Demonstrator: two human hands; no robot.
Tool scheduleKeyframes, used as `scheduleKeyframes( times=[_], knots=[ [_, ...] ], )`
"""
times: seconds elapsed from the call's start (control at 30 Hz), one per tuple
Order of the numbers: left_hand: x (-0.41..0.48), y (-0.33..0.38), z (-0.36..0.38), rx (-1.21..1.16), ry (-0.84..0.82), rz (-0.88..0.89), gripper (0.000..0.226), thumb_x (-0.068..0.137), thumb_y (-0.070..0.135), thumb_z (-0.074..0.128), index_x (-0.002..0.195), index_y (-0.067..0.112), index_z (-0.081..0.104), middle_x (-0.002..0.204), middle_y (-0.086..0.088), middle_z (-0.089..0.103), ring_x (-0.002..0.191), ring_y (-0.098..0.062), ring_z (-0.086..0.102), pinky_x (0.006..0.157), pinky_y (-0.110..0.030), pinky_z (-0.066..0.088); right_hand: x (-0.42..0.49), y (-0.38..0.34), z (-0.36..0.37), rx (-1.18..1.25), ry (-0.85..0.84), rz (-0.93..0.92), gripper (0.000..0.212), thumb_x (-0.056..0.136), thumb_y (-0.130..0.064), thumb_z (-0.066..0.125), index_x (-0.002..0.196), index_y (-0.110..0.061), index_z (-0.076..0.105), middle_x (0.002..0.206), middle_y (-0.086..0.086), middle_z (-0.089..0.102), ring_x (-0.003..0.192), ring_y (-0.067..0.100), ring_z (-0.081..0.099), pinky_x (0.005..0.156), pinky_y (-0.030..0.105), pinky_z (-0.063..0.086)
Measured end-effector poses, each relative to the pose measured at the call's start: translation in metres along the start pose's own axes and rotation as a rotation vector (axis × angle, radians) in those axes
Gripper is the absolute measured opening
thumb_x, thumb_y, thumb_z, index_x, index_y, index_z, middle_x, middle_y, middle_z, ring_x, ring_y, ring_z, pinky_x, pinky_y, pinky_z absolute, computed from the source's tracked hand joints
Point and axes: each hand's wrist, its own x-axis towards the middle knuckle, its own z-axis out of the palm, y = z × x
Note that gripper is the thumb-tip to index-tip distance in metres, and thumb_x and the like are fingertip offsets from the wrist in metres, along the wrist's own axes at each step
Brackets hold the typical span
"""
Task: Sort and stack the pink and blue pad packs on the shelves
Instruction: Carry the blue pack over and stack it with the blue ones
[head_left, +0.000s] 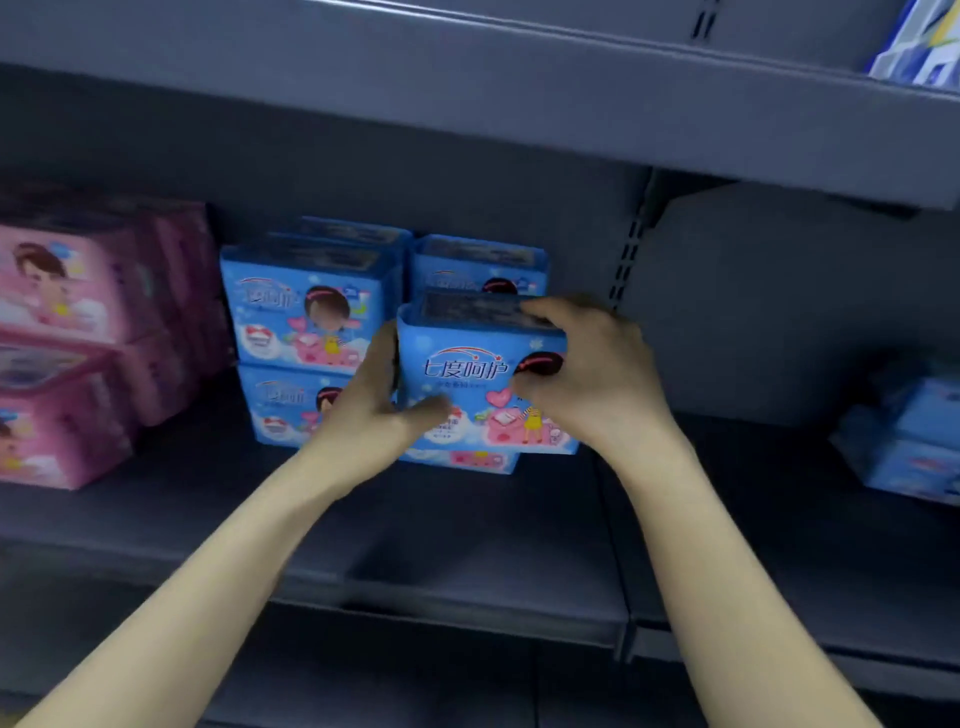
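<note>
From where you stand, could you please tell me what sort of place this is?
Probably a shop aisle: grey metal shelving with a slotted upright, pink pad packs and blue pad packs stacked facing outward, and the left hand and right hand gripping one more blue pack.

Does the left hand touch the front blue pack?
Touching. Head view: the left hand grips the blue pack at its left side, thumb on its front.

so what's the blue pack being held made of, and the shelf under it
Blue pack: seemingly thin printed plastic film, slightly glossy; flared seam edges and soft, bulging sides suggest a soft wrapper. Shelf: probably painted sheet metal, matte dark grey; thin flat boards with a folded front lip, hung by a slotted upright. Blur leaves both uncertain.
</note>
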Motion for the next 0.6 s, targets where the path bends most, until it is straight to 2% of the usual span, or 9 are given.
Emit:
scheduleKeyframes(
  times=[0.07,0.13,0.27,0.33,0.43,0.53,0.6],
  knots=[
    [0.013,0.0,0.001,0.092,-0.08,0.025,0.055,0.082,0.008,0.061,0.122,0.037,0.036,0.108,0.024,0.058,0.106,0.001,0.056,0.097,-0.037,0.046,0.005,0.006,0.0,-0.024,0.046,0.015,0.055,0.073,-0.011,0.064,0.126,-0.024,0.055,0.124,-0.003,0.055,0.114,0.021,0.052,0.09,0.031,0.046],
    [0.026,0.001,0.0,0.147,-0.118,0.05,0.06,0.086,0.0,0.056,0.133,0.03,0.032,0.112,0.023,0.055,0.109,-0.002,0.054,0.1,-0.037,0.043,0.011,0.011,0.004,-0.029,0.083,0.024,0.055,0.072,-0.01,0.064,0.125,-0.022,0.056,0.122,-0.001,0.056,0.112,0.023,0.053,0.09,0.034,0.046],
    [0.044,-0.002,-0.004,0.225,-0.112,0.08,0.063,0.086,-0.003,0.054,0.139,0.019,0.03,0.117,0.008,0.057,0.113,-0.011,0.054,0.097,-0.034,0.044,0.022,0.014,0.015,-0.007,0.123,0.041,0.055,0.071,-0.008,0.065,0.125,-0.019,0.057,0.12,0.001,0.056,0.11,0.024,0.055,0.091,0.035,0.048],
    [0.049,-0.005,-0.007,0.277,-0.084,0.093,0.063,0.086,-0.001,0.057,0.14,0.016,0.03,0.118,0.007,0.056,0.114,-0.015,0.054,0.093,-0.029,0.044,0.029,0.013,0.022,-0.006,0.126,0.04,0.056,0.071,-0.007,0.067,0.125,-0.018,0.057,0.121,0.002,0.056,0.111,0.024,0.054,0.09,0.035,0.048],
    [0.055,-0.01,-0.012,0.415,0.023,0.147,0.063,0.083,0.001,0.062,0.139,0.01,0.034,0.112,-0.002,0.06,0.105,-0.022,0.057,0.074,-0.017,0.037,0.041,0.013,0.035,-0.014,0.111,0.032,0.055,0.071,-0.006,0.068,0.125,-0.016,0.057,0.123,0.005,0.054,0.113,0.029,0.052,0.094,0.039,0.046],
    [0.057,-0.011,-0.015,0.58,0.123,0.199,0.074,0.083,0.002,0.063,0.145,0.005,0.023,0.101,-0.018,0.065,0.094,-0.032,0.061,0.067,-0.021,0.037,0.048,0.015,0.047,-0.016,0.114,0.043,0.054,0.073,-0.007,0.066,0.126,-0.016,0.057,0.126,0.006,0.052,0.118,0.032,0.048,0.094,0.041,0.046],
    [0.057,-0.012,-0.015,0.673,0.181,0.286,0.075,0.08,-0.004,0.062,0.144,0.0,0.023,0.101,-0.025,0.063,0.087,-0.038,0.061,0.065,-0.025,0.036,0.05,0.016,0.052,-0.023,0.12,0.049,0.054,0.074,-0.009,0.066,0.127,-0.016,0.056,0.13,0.005,0.05,0.121,0.032,0.046,0.096,0.042,0.044]
  ],
)
